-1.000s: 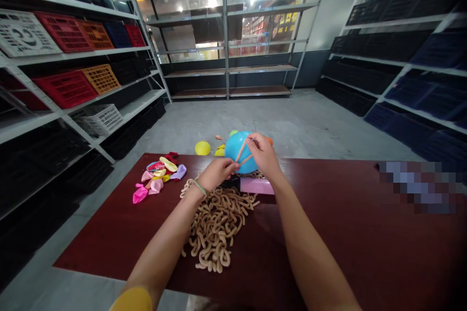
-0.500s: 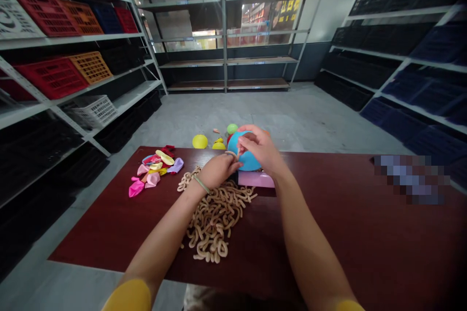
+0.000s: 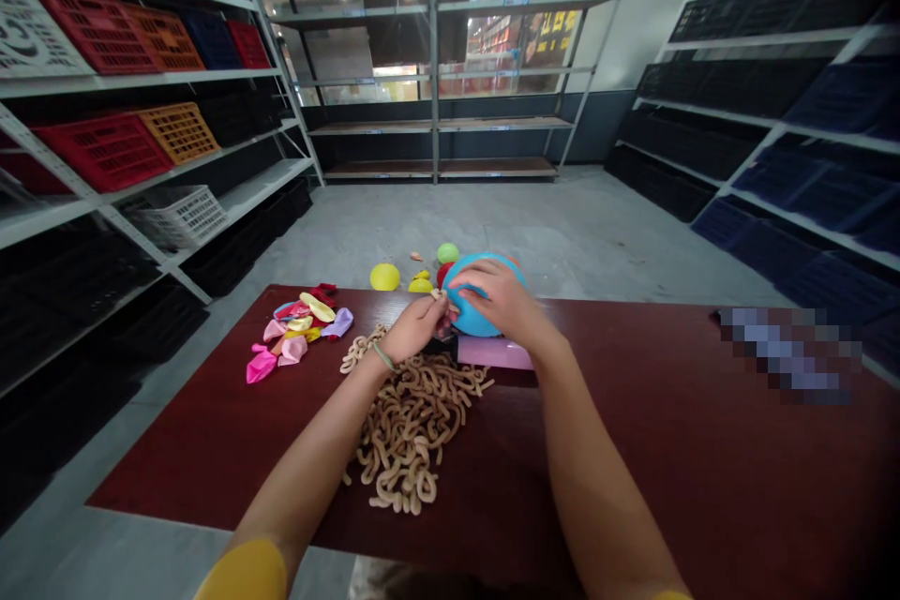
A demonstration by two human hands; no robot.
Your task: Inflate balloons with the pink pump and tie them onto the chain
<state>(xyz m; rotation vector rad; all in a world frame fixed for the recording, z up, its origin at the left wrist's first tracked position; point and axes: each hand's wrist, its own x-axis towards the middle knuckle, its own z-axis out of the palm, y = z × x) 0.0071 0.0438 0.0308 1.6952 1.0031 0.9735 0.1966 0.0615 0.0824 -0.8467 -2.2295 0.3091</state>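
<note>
An inflated blue balloon [image 3: 502,264] sits between my hands above the far edge of the table. My left hand [image 3: 420,323] is closed, its fingertips pinched beside the balloon's left side, where the balloon's neck seems to be; a beige strip [image 3: 437,293] sticks out above the thumb. Curled fingers of my right hand [image 3: 496,295] lie over the balloon's front, their tips close to the left hand. Under the hands a pink cylinder [image 3: 496,352] lies on the table, its left end dark. A heap of beige curly strips [image 3: 414,422] spreads below my left wrist.
Uninflated balloons [image 3: 299,328] in several colours lie on the left of the dark red table [image 3: 633,450]. Inflated yellow [image 3: 384,277] and green [image 3: 448,252] balloons rest on the floor beyond. A blurred-out item [image 3: 787,347] lies at right. Shelves with crates [image 3: 105,150] stand on both sides.
My right hand has shifted slightly, from a pinch near the left fingertips to curled fingers over the balloon. More of the balloon's top now shows. My left hand has moved slightly left.
</note>
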